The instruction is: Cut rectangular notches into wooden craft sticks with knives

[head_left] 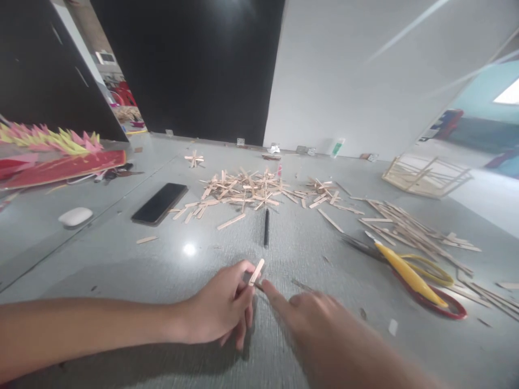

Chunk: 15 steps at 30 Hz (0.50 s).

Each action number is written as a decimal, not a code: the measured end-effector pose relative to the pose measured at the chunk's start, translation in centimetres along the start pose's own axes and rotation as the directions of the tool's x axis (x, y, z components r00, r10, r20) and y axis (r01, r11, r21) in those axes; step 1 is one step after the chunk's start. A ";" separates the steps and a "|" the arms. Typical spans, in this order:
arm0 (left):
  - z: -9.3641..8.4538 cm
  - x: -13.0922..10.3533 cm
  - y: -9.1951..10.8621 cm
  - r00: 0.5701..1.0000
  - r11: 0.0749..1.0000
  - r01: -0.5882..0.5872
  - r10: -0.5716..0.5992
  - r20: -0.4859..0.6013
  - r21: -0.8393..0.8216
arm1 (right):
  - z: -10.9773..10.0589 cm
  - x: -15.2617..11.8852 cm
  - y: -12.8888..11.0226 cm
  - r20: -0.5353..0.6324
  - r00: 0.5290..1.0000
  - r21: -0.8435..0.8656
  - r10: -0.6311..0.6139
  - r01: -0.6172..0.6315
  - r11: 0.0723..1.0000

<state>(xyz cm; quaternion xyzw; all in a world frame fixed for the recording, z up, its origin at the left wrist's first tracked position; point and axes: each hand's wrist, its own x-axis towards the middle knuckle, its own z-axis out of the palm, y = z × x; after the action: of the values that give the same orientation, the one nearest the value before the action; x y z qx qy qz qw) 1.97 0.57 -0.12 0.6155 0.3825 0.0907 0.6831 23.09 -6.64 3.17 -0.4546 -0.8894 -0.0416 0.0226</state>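
My left hand (225, 302) is closed, with a short wooden craft stick (257, 272) pinched between thumb and forefinger and tilted upward. A thin darker piece (258, 285) crosses near its lower end, toward my right hand (316, 321). The right forefinger reaches out to that piece's end; the other fingers are curled, and the thumb is hidden. Whatever those fingers grip cannot be made out. A thin grey strip (302, 284) shows just above the right knuckles. Beyond both hands, a black pen-like stick (266, 228) lies on the grey table (133, 292).
A heap of craft sticks (243, 188) lies ahead. At left are a phone (160, 203), a white case (75, 216) and a red-pink paper craft (65, 168). Scissors (430, 270), a yellow cutter (409, 273), long strips (413, 232) and a stick frame (425, 175) lie right.
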 end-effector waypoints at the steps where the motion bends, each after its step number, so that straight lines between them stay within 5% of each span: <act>1: 0.1 0.0 0.0 1.000 1.000 -0.001 0.001 -0.008 -0.005 | 1.2 -0.9 -0.5 0.007 1.000 -0.038 -0.025 0.025 0.999; 5: 0.2 0.1 0.0 1.000 1.000 -0.028 0.028 -0.010 0.000 | 3.2 -2.6 -1.5 -0.011 0.999 -0.105 -0.034 0.033 0.994; 12: -0.2 0.1 -0.9 0.998 0.997 -0.063 0.064 0.009 -0.042 | -3.3 3.4 1.8 0.151 0.976 0.020 -0.155 0.153 0.988; 15: -0.1 0.3 -1.3 0.997 0.995 -0.074 0.075 0.002 -0.060 | -3.7 3.4 2.2 0.138 0.974 0.054 -0.181 0.175 0.983</act>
<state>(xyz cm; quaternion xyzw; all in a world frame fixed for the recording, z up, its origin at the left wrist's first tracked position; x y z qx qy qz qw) 1.63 0.55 -1.38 0.6087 0.3550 0.1263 0.6982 22.83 -2.95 7.21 -0.3743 -0.9266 0.0075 -0.0353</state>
